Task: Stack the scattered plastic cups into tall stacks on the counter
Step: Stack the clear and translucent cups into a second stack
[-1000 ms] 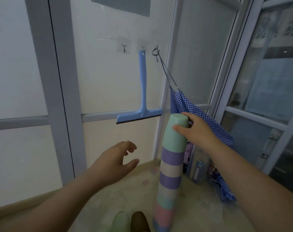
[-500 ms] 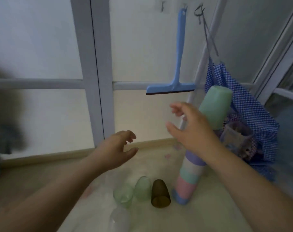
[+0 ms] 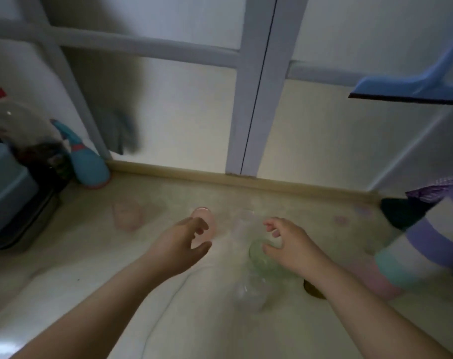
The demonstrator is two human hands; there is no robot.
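Observation:
Loose cups lie on the pale counter point(image 3: 90, 268). A pink cup point(image 3: 207, 221) lies just beyond my left hand point(image 3: 181, 244), whose fingers are spread above it, holding nothing. My right hand point(image 3: 290, 244) hovers with curled, parted fingers over a light green cup point(image 3: 259, 257). A clear cup point(image 3: 248, 294) lies nearer me, and a brown cup point(image 3: 313, 291) peeks out under my right forearm. Another pale pink cup point(image 3: 128, 216) lies to the left. The tall striped stack point(image 3: 422, 252) stands at the right edge, blurred.
A teal spray bottle point(image 3: 88, 161) and a blue box point(image 3: 5, 182) on dark trays stand at the left. A blue squeegee point(image 3: 414, 89) hangs at the upper right before the window wall. Blue checked cloth point(image 3: 432, 189) hangs behind the stack.
My right hand let go of the stack's top cup and came down over the loose cups. The view swung down and left, so the stack now sits at the right edge.

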